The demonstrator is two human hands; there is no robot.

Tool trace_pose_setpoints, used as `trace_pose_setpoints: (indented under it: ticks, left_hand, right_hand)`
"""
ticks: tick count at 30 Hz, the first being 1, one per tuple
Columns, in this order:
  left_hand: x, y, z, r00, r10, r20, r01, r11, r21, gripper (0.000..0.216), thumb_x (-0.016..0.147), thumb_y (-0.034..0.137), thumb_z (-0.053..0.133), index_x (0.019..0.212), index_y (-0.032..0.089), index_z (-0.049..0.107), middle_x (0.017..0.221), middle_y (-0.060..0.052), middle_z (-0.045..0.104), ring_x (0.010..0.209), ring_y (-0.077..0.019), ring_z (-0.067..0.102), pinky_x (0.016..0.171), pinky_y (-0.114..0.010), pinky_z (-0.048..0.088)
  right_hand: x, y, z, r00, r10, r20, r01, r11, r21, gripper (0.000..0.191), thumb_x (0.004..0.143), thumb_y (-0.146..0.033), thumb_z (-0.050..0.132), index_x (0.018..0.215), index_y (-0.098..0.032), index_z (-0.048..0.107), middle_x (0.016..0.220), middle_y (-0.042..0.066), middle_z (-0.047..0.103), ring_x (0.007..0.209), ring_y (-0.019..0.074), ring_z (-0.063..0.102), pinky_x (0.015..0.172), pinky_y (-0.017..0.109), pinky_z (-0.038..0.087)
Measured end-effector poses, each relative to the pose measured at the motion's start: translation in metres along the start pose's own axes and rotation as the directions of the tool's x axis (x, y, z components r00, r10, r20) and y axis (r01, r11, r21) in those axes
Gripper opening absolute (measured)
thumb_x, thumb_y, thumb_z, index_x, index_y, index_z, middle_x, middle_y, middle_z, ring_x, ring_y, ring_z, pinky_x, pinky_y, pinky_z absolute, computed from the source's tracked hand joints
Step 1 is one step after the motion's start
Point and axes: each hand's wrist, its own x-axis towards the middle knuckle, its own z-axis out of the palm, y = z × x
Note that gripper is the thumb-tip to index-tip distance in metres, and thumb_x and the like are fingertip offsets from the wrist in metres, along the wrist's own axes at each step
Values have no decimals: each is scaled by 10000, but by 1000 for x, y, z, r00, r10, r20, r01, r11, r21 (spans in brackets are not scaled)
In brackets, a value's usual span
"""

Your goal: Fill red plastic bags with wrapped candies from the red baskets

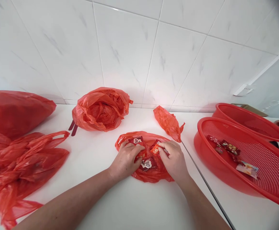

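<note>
A spread red plastic bag (151, 179) lies on the white table in front of me, with several small snack packets on it. Over its left part, my left hand (129, 158) has its thumb and fingers closed about a red snack packet with yellow letters (141, 155). My right hand (174, 159) pinches an orange-red snack packet (155, 149) at the bag's right part. Between and below the hands sits a dark red packet with a white label (147, 164). Another dark red packet (136, 140) shows just above my left fingers.
A red perforated basket (201, 153) with a few wrapped sweets stands at right, a second red basket (218, 108) behind it. Crumpled red bags (101, 111) and a small bag (168, 121) lie near the tiled wall. Full red bags (17, 108) crowd the left.
</note>
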Motion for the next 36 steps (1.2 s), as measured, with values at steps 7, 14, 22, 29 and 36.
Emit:
trace_pose_setpoints:
  ticks: [7,14,22,29,36]
  left_hand:
    - [-1,6,0,997,39,-69,-37,999,27,469,809,148,536,1266,208,445,859,-31,670,840,-206,608,957,-442,361]
    - [-2,7,-4,991,21,-134,-16,999,37,178,827,92,478,808,212,609,731,3,653,759,-173,582,883,-380,382]
    - [-5,-1,-5,957,-126,-263,116,992,-54,210,821,79,475,923,220,592,899,-22,686,896,-211,602,905,-452,389]
    - [-7,0,-3,962,-165,-218,113,966,-233,221,835,111,483,969,237,606,970,-26,691,920,-193,626,831,-375,493]
    - [-9,-2,0,951,-278,-139,204,896,-394,215,843,193,521,1033,243,610,1051,-30,691,990,-192,637,883,-359,508]
  right_hand:
    - [-3,-6,2,997,68,23,-70,994,85,149,830,-167,479,878,-225,607,880,18,674,863,187,605,848,391,453]
    - [-7,-13,7,997,74,12,-75,983,170,162,845,-146,441,877,-221,581,857,12,652,829,170,597,799,348,477]
    - [-9,-25,6,999,45,-17,-40,975,217,168,856,-155,441,826,-229,590,854,15,655,853,184,585,799,351,472]
    - [-10,-27,9,1000,31,2,-31,971,237,198,857,-148,417,812,-230,591,829,13,663,821,189,603,778,353,480]
    - [-10,-22,15,999,45,18,-48,965,258,209,845,-136,449,844,-222,639,845,22,680,832,187,612,777,352,483]
